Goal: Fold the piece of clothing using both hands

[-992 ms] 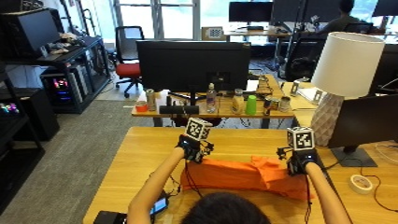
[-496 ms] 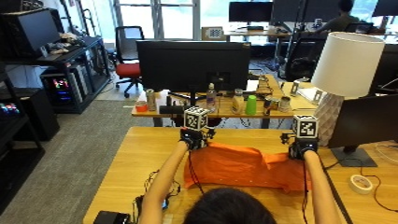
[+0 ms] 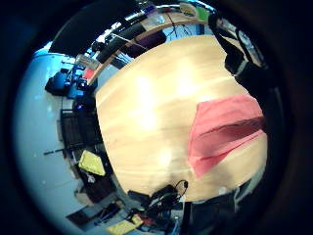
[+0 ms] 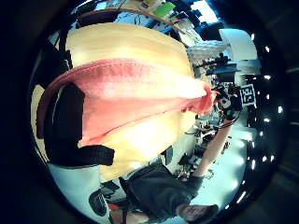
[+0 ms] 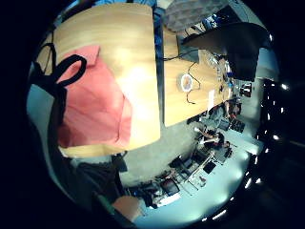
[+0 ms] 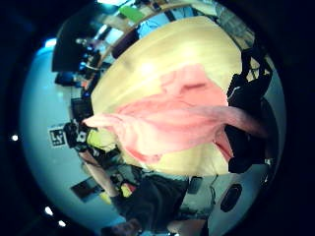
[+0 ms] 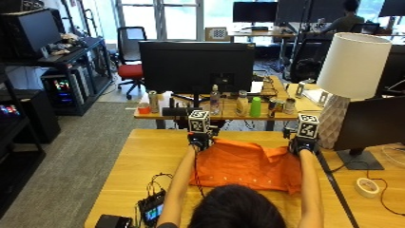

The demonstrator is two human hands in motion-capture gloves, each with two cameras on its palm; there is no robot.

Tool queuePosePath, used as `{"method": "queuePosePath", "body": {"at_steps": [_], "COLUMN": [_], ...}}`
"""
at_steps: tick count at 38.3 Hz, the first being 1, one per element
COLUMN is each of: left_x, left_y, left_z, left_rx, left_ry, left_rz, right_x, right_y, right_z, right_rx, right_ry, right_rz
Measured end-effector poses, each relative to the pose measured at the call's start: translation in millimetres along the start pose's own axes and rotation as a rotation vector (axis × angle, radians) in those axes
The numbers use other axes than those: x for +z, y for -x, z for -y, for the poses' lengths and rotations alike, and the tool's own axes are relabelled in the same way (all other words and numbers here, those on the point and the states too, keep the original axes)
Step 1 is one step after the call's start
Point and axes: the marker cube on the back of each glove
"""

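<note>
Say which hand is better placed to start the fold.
Neither clearly: left hand and right hand each hold a far corner of the orange garment, stretched between them over the table. Probably both together.

Orange shirt (image 7: pixel 246 164): soft matt cloth, creased. Table (image 7: pixel 149 156): smooth light wood, slight sheen. Lampshade (image 7: pixel 351 59): matt fabric.

Open-plan office, wooden counter (image 7: pixel 145 156) in lower frame, large black monitor (image 7: pixel 196 59) at centre, red office chair (image 7: pixel 128 57) upper left, more monitors (image 7: pixel 254 10) along top, white lamp (image 7: pixel 351 59) at right
</note>
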Motion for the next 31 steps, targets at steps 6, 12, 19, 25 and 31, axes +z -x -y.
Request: {"method": "queuePosePath", "body": {"at_steps": [6, 12, 19, 25, 31], "left_x": [25, 65, 113, 143, 149], "left_y": [5, 5, 19, 19, 27], "left_z": [14, 34, 66, 61, 61], "left_rx": [-0.079, -0.142, -0.208, -0.241, -0.295], "left_ry": [-0.089, -0.205, -0.250, -0.140, -0.185], "left_rz": [0.040, 0.130, 0.230, 0.188, 0.161], "right_x": [1, 27, 69, 98, 107], "right_y": [11, 22, 37, 35, 31], "right_z": [-18, 3, 44, 52, 48], "right_rx": [0.018, 0.077, 0.069, 0.116, 0.140], "right_ry": [-0.267, -0.422, -0.397, -0.291, -0.254], "right_rz": [0.007, 0.025, 0.021, 0.020, 0.075]}}
